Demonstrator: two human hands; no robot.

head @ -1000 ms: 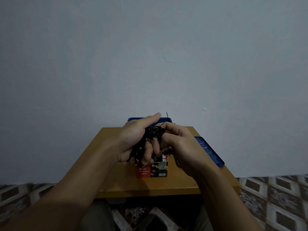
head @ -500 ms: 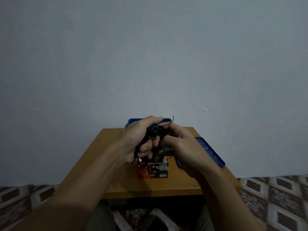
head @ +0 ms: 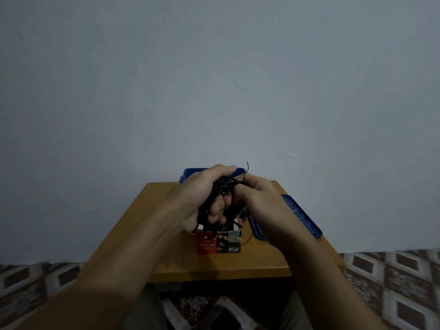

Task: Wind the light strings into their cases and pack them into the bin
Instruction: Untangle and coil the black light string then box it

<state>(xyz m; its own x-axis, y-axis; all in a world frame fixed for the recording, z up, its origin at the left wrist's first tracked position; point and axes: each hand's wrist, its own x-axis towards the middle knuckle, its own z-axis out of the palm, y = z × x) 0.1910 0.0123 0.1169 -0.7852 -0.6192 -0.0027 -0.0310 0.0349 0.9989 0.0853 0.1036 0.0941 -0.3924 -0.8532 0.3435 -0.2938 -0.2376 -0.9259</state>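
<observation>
Light string point(head: 222, 186): left hand point(head: 202, 198) and right hand point(head: 259, 203) fingers clamped round it, partly hiding blue bin point(head: 188, 173); case point(head: 217, 242) beneath, lid point(head: 297, 215) at right.

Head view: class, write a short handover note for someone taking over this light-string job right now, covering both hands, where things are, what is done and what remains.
Left hand grips the bundled black light string.
Right hand pinches a strand at the bundle's top.
Both are above the open printed case standing on the table; loose strands hang toward it.
The blue bin sits at the table's far edge, mostly hidden; a blue lid lies on the right.
Done: string gathered.
Left: feed it into the case, close it, pack it in the bin.
</observation>
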